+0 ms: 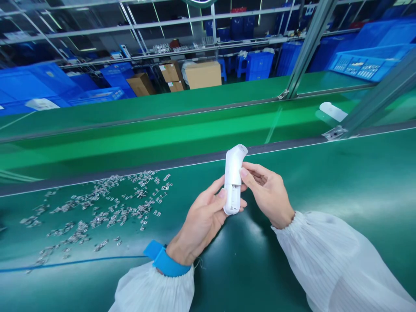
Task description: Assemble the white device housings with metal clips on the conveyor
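Observation:
A white angled plastic device [233,173] is held upright above the green bench, its bent head at the top and an open compartment showing in its lower part. My left hand [208,212] grips the lower end, thumb on the left edge and fingers behind it. My right hand [268,193] closes on the right side near the middle, thumb against the white casing; some of its fingers are hidden behind. A blue wrist strap [169,260] with a cord circles my left wrist.
Many small metal parts [110,206] lie scattered on the left of the bench [357,182]. A green conveyor belt [162,143] runs beyond the bench edge, with a white piece [333,112] at right. Metal posts [308,47] rise at right; blue crates [370,63] stand beyond.

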A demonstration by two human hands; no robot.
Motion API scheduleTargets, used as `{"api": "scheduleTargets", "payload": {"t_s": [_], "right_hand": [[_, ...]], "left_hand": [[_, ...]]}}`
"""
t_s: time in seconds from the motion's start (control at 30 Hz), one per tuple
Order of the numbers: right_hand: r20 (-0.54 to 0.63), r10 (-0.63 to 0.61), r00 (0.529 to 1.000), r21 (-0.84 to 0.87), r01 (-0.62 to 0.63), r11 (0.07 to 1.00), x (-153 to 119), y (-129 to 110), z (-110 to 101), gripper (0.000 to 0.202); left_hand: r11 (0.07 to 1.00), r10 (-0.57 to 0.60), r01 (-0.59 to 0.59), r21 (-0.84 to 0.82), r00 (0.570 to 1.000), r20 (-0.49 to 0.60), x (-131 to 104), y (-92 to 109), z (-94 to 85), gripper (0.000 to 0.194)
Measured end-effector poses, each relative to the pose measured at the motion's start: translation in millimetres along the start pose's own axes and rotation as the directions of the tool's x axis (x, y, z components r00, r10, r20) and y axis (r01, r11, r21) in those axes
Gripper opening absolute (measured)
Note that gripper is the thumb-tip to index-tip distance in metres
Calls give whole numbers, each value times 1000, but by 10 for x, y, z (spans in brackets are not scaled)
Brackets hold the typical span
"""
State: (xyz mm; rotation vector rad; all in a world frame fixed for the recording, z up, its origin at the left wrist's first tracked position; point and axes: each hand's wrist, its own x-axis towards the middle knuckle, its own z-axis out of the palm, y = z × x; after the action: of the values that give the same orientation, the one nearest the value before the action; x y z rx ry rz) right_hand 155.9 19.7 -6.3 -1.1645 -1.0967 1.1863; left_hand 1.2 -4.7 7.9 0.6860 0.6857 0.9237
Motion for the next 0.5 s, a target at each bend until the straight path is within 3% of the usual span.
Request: {"api": "scheduleTargets", "payload": {"t_s": [0.1,0.17,0.2,0.27,0.33,0.37,0.43,0.5], "right_hand": [[26,-1,1000,57,0,998,5,15,5,37],[115,22,993,192,-44,980,10,36,14,42],[170,38,985,269,-83,960,12,49,20,45],[259,71,963,387,-171,906,15,75,32,49],[290,98,952,459,-228,858,13,92,42,47],[296,112,949,491,-252,834,7,93,45,46],[309,145,940,551,-301,779,-15,82,47,46],[319,178,931,589,-342,732,-47,64,43,45]], "left_hand": [[988,27,-22,153,999,-34,5,-22,-38,55],[894,134,-65,443,983,-125,14,-70,-79,57],[777,228,-79,625,960,-161,18,-100,-99,51],[423,444,-88,902,888,-122,24,-165,-125,32],[92,580,-106,990,814,33,21,-214,-127,24],[-20,614,-123,992,781,109,15,-226,-119,22],[-154,644,-162,975,732,224,-6,-223,-91,17],[-167,630,-209,963,729,268,-30,-194,-63,20]]}}
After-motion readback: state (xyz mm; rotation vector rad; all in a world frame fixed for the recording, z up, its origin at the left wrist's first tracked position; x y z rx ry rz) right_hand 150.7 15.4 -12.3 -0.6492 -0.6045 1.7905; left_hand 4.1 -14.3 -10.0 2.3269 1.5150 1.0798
